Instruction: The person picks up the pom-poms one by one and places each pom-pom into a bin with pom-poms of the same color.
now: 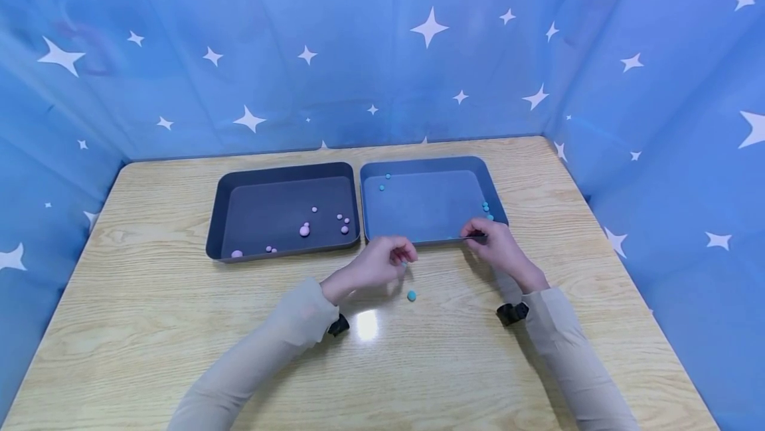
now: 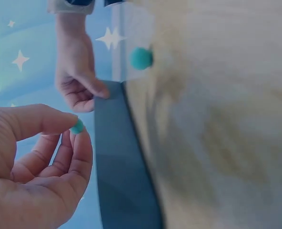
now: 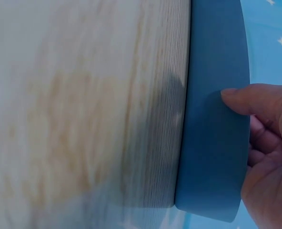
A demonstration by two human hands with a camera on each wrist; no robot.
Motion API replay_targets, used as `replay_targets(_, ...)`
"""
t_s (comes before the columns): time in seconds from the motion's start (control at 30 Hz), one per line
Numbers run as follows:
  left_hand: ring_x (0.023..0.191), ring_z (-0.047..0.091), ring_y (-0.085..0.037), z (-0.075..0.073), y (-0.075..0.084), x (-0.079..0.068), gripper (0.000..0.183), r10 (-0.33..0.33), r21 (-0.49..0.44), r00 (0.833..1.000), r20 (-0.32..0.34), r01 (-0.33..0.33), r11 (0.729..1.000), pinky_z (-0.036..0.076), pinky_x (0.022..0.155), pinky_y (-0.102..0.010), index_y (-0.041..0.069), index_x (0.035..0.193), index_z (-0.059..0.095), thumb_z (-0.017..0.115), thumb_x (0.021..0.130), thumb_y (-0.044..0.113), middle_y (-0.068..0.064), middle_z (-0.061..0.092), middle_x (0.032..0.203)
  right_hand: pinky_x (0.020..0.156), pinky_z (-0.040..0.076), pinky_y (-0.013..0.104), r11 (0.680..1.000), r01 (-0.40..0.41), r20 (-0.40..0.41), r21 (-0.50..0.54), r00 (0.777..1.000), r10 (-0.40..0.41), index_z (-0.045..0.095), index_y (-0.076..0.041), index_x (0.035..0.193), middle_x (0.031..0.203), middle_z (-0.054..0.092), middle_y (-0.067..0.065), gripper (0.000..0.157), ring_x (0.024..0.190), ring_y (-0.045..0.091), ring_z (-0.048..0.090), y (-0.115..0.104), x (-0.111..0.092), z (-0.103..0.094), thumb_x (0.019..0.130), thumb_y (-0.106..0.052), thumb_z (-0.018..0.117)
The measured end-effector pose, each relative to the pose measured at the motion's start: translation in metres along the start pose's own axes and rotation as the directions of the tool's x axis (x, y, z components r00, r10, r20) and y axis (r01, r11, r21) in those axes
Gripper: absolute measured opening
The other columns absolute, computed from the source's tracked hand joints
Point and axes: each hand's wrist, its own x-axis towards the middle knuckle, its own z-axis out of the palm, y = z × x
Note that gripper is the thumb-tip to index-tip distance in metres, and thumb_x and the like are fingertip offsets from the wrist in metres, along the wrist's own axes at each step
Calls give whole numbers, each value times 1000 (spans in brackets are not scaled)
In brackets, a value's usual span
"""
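Observation:
Between thumb and fingertip my left hand [image 1: 382, 261] pinches a small teal ball [image 2: 77, 126], just in front of the blue tray [image 1: 424, 202]. A second, larger teal ball [image 1: 412, 295] lies on the table below that hand. My right hand [image 1: 495, 245] grips the tray's near wall close to its right corner; in the right wrist view its thumb [image 3: 236, 98] presses the outer face while the other fingers are behind the rim. Inside the blue tray, several teal balls [image 1: 486, 206] sit at the right side and two near the back left.
Left of the blue tray stands a dark tray [image 1: 281, 212] holding several pink balls [image 1: 305, 231] of different sizes. Both rest on a wood-grain table [image 1: 149, 298]. A blue curtain with white stars [image 1: 358, 52] hangs behind and at both sides.

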Motion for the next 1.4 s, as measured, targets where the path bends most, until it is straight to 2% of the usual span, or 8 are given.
replay_targets(0.17,85,57,-26,-10,5,12,26,5,-67,999,-42,-8,998,49,74,-23,-9,96,61,50,73,-17,-24,61,95,66,52,33,1000,1,-2,6,1000,-1,62,0,82,80,63,7,17,78,26,63,1,0,0,75,16,65)
replay_targets(0.33,83,56,-19,-21,6,22,23,-44,-129,995,-86,33,991,47,74,-24,-8,98,61,51,78,-14,-23,61,98,66,52,32,1000,-5,4,4,1000,4,62,-1,82,80,63,7,17,78,27,63,0,0,-1,76,15,65)
replay_targets(0.6,89,56,-24,-36,11,36,22,-83,-190,987,-136,56,980,47,76,-28,-9,103,60,51,83,-11,-25,59,103,65,52,33,1000,-4,4,5,1000,4,62,-2,82,81,64,8,18,78,26,63,0,0,-1,76,15,65)
replay_targets(0.73,91,55,-25,-40,13,46,24,-115,-239,981,-157,76,968,48,77,-29,-10,105,59,50,83,-12,-27,57,107,65,52,32,1000,4,4,2,1000,-4,62,-2,82,81,64,9,19,78,27,62,1,1,0,75,15,65)
replay_targets(0.9,92,55,-24,-43,15,57,26,-167,-265,972,-168,119,957,49,77,-29,-9,108,59,50,84,-11,-22,58,106,65,52,31,1000,2,-2,3,1000,-2,62,-2,82,80,63,8,18,77,27,62,2,0,1,75,15,65)
replay_targets(1.1,91,56,-23,-45,18,72,23,-179,-289,961,-210,113,950,49,76,-27,-7,105,60,52,84,-11,-22,59,106,65,52,34,1000,-8,-4,10,1000,8,62,-2,82,80,64,7,21,76,27,62,1,0,0,75,17,65)
replay_targets(1.33,90,55,-23,-52,24,88,19,-206,-328,948,-241,121,937,47,86,-44,-5,105,60,55,87,-8,-21,59,105,65,52,36,1000,-3,-6,19,1000,3,63,-2,81,81,64,7,22,77,25,62,1,0,0,74,18,64)
replay_targets(1.4,90,55,-23,-54,24,92,18,-224,-339,942,-249,132,932,47,87,-44,-3,104,61,56,87,-8,-21,59,107,65,52,36,1000,-6,-4,21,1000,6,63,-2,82,81,64,7,21,77,25,62,0,1,0,75,18,64)
